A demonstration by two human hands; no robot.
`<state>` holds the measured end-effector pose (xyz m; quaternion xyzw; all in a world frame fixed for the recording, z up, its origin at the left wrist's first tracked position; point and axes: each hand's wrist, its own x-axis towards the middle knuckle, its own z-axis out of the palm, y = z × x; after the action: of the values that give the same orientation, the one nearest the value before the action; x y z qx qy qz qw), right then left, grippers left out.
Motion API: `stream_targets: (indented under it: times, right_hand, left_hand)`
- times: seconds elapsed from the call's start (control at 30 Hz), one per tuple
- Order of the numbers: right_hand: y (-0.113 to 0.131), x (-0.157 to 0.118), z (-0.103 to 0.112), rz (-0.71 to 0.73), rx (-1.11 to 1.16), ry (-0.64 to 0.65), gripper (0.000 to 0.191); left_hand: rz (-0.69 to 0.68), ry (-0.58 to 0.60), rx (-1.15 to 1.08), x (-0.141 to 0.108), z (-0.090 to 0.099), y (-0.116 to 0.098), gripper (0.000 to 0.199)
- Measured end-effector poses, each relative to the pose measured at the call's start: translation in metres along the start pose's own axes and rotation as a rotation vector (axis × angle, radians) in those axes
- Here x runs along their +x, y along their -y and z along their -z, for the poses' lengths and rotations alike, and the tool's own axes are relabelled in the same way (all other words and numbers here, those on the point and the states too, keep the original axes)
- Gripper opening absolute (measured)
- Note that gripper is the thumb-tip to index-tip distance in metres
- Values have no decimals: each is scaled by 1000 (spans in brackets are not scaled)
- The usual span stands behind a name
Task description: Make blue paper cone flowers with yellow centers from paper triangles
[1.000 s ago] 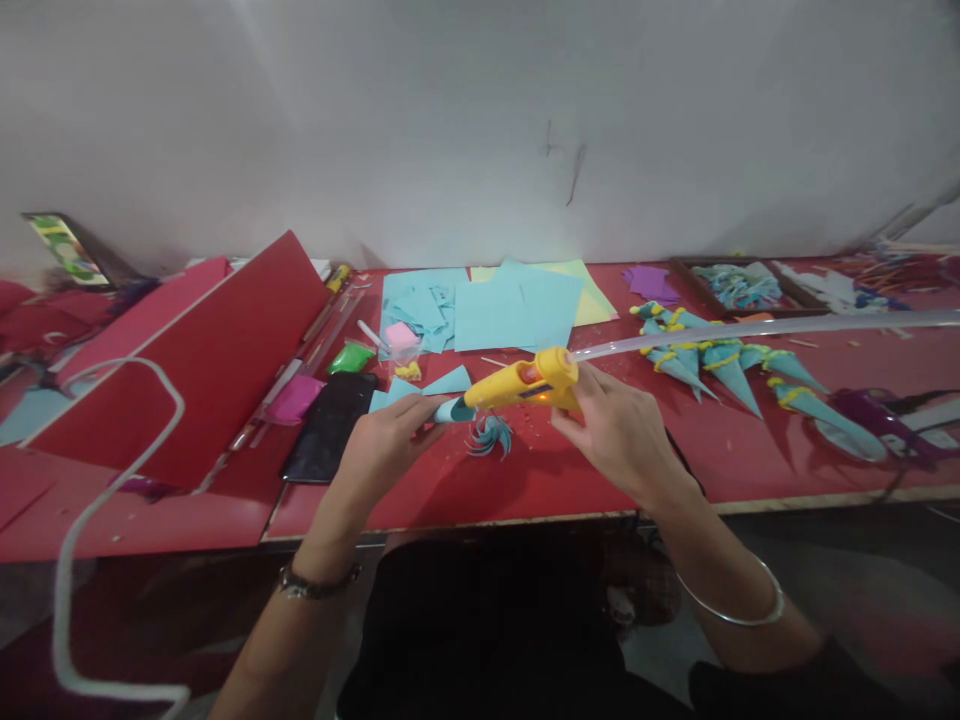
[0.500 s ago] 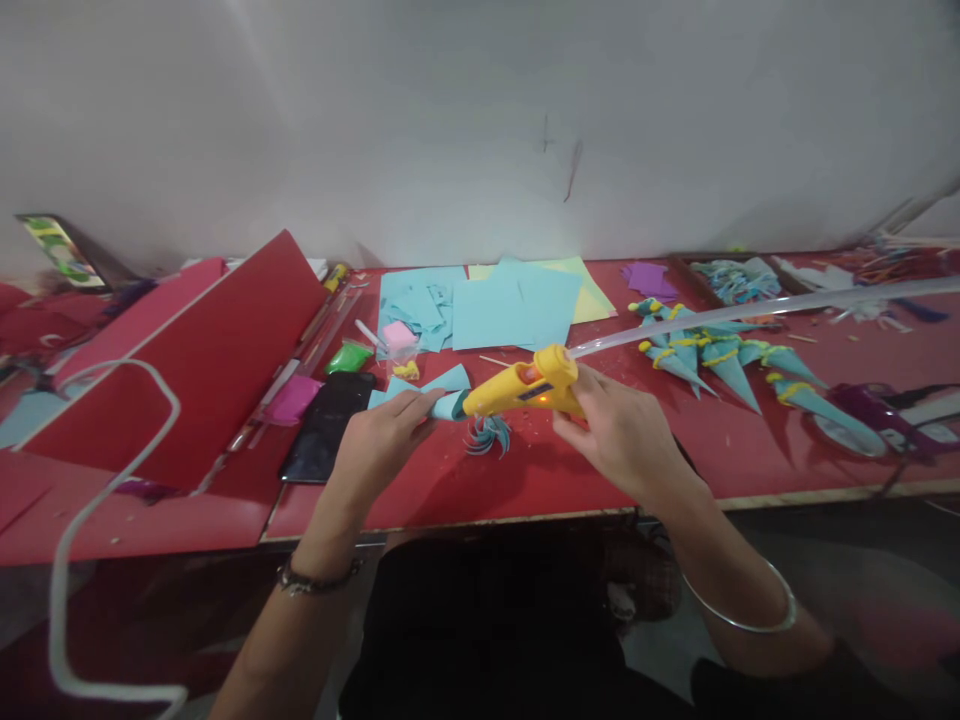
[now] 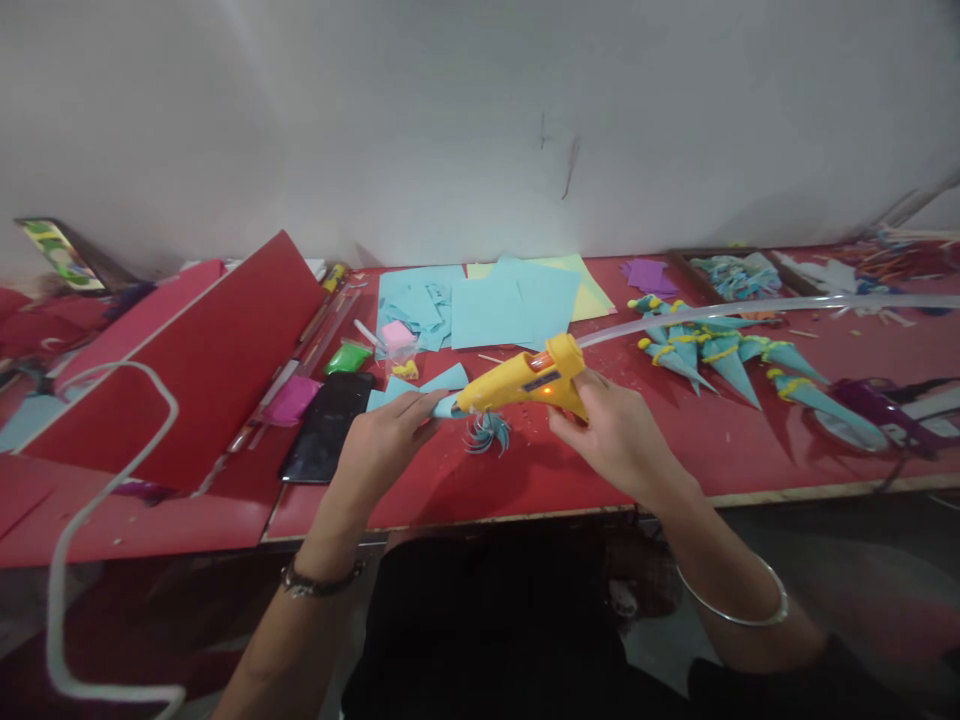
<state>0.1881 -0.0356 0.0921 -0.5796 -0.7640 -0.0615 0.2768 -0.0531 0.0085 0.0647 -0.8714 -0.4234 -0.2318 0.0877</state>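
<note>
My left hand [image 3: 388, 437] pinches a rolled piece of light blue paper [image 3: 445, 407]. A yellow hot glue gun [image 3: 517, 380] is gripped in my right hand [image 3: 619, 425], its orange light lit and a long clear glue stick [image 3: 697, 316] running out of its back. The gun's nozzle is at the open end of the rolled paper; whether it touches is too small to tell. Just below the nozzle, a curled blue paper piece [image 3: 488, 433] lies on the red table [image 3: 480, 490]. Behind my left fingers are folded blue paper pieces [image 3: 448, 378].
Blue paper cones with yellow trim [image 3: 731, 375] lie at the right, near a purple tool [image 3: 892, 405]. Blue sheets [image 3: 491, 312] lie at the back. Left of my hand are a black phone [image 3: 328, 428], a green packet [image 3: 347, 357] and a leaning red board [image 3: 187, 370].
The glue gun has shifted slightly left, bringing its nozzle further over the end of the rolled paper. My left hand keeps its hold, almost still.
</note>
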Motion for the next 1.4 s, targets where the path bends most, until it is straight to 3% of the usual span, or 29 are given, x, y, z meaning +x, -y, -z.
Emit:
stream_targets:
  times: [0.47, 1.0, 1.4]
  right_hand:
    - [-1, 0, -2, -78, -2, 19, 30]
    - [4, -2, 4, -16, -165, 34, 26]
    - [5, -2, 3, -36, 15, 74, 23]
  left_hand:
    - [4, -17, -25, -5, 1, 1, 28]
    - [48, -22, 14, -4, 5, -1, 25]
    - [16, 5, -73, -3, 3, -4, 28]
